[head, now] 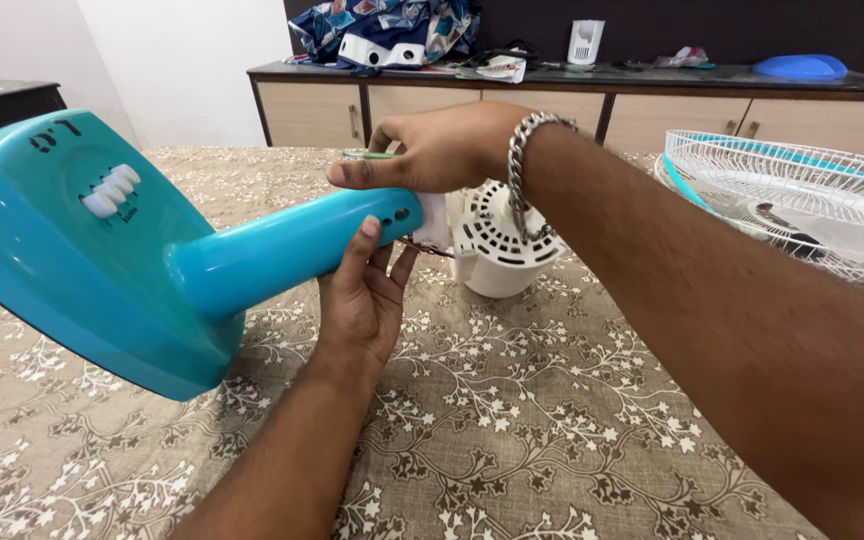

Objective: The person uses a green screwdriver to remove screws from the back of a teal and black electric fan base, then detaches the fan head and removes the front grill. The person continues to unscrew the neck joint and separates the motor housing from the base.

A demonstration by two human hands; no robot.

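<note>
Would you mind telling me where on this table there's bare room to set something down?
The patterned tablecloth lies bare in the near middle, between the two forearms, and between the white motor housing and the fan guard. It's crowded around the turquoise fan stand, held by the left hand and right hand.

Counts: one turquoise plastic fan base with tubular neck [152,270], tilted over the left edge of the floral-patterned tablecloth-covered table [552,430]. Five white push buttons [112,188] on that base. One white vented plastic motor housing [497,245] near the table's middle. One white wire fan guard with turquoise rim [802,190] at the right edge. Two hands: left hand [362,300] and right hand [432,150]. One silver chain bracelet [520,170]. One slim green-handled tool [367,155], mostly hidden in the right hand.
</note>
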